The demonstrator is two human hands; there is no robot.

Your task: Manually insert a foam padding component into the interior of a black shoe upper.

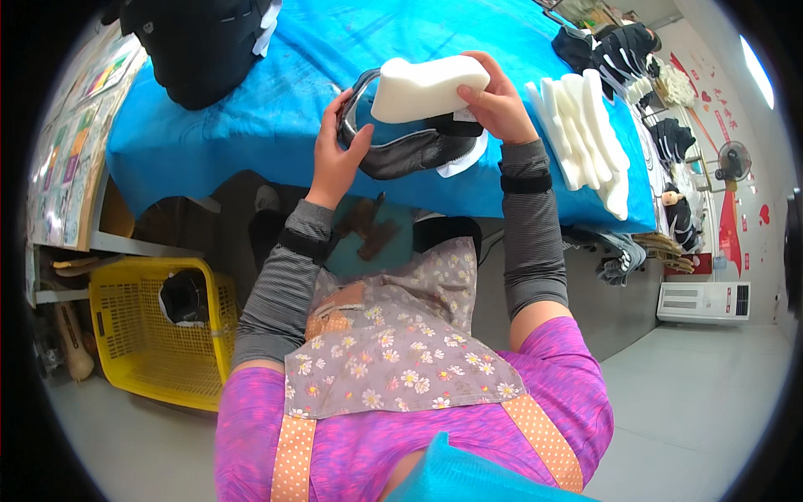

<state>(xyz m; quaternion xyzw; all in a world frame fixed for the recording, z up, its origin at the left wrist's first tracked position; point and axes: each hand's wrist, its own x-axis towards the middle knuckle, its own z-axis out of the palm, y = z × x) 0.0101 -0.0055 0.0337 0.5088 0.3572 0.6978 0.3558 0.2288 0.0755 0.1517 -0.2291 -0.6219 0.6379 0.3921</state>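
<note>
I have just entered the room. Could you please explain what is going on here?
A person's right hand holds a white, curved foam-like block; the left hand holds a dark grey and black fabric band, curved into a loop. The block overlaps the band in this view; whether they touch is unclear. More white foam-like pieces lie at the right on the blue-covered table.
</note>
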